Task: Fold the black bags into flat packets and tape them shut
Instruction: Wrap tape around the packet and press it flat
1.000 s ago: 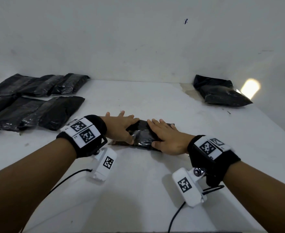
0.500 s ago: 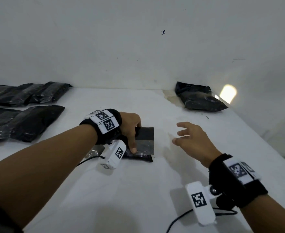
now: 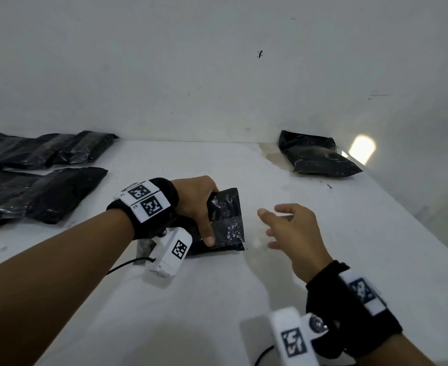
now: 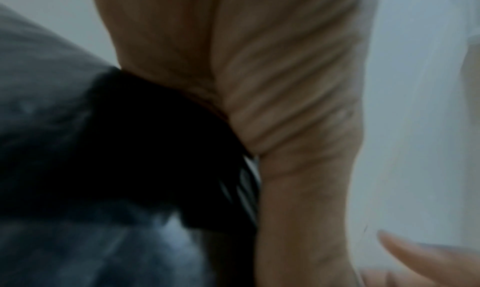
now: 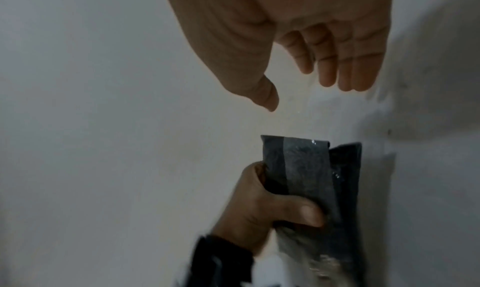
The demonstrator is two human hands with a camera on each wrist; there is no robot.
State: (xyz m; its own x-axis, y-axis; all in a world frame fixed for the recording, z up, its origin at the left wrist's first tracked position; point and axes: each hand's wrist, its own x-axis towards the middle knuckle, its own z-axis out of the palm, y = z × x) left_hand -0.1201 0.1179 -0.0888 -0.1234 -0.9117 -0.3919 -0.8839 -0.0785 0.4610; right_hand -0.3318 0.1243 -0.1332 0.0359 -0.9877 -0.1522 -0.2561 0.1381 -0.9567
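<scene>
A folded black packet (image 3: 224,220) lies near the middle of a white table (image 3: 244,299), banded across by a strip of clear tape (image 5: 306,168). It is gripped at its left edge by the left hand (image 3: 196,204), thumb curled onto its top and fingers tucked at the far edge. The right hand (image 3: 294,233) is held just right of it, fingers loosely spread, nothing held.

If the packet is lifted by this one-sided grip, it could probably sag or spring open, since only one tape band is seen. The tape edge might peel where the thumb drags.

Counted: one packet in hand; one dark bag (image 3: 317,159) at the far right; a spread of black bags (image 3: 40,186) at the far left, overlapping, the number not clear.
</scene>
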